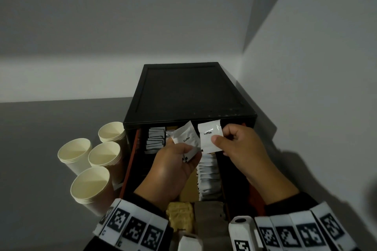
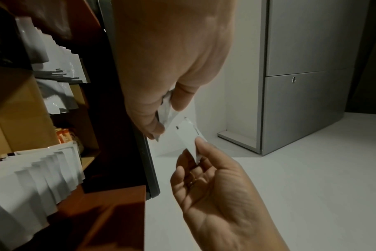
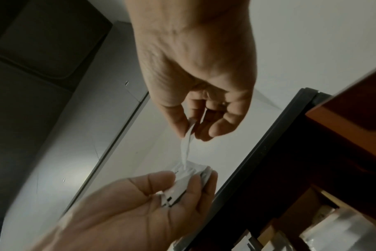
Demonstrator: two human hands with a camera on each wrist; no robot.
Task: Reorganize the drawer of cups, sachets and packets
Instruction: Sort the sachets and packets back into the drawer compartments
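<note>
Nearest to us, the pulled-out drawer (image 1: 130, 161) shows its front compartments: a yellow packet (image 1: 179, 214) and a grey-brown bundle (image 1: 210, 216) lie between our wrists. We judge the drawer is left fully open so that every compartment stays reachable while we sort.

Above the drawer's middle, we hold both hands at working height. Our left hand (image 1: 173, 171) is palm-up, fingers curled, and its grip pinches a small stack of white sachets (image 1: 184, 137) between thumb and fingers; the top one reads "Coffee". The right wrist view shows several thin edges in that stack, though we cannot count them. Our right hand (image 1: 240, 149) pinches a single sachet (image 1: 209, 136), also marked "Coffee", between thumb and forefinger, the remaining fingers loosely curled. The single sachet sits just beside the stack, tilted upright with its label toward us. We judge this lets us read the label and gather like sachets into one hand before filing them.

Below the hands, a row of white sachets (image 1: 208, 177) stands on edge in a central compartment, and a second row of packets (image 1: 155, 138) fills a compartment further back.

To the left, four stacks of paper cups (image 1: 89, 181) stand on the desk (image 1: 40, 128), outside the drawer, presumably set aside to free space.

Furthest away, the black cabinet (image 1: 187, 91) that houses the drawer sits against the wall.
</note>
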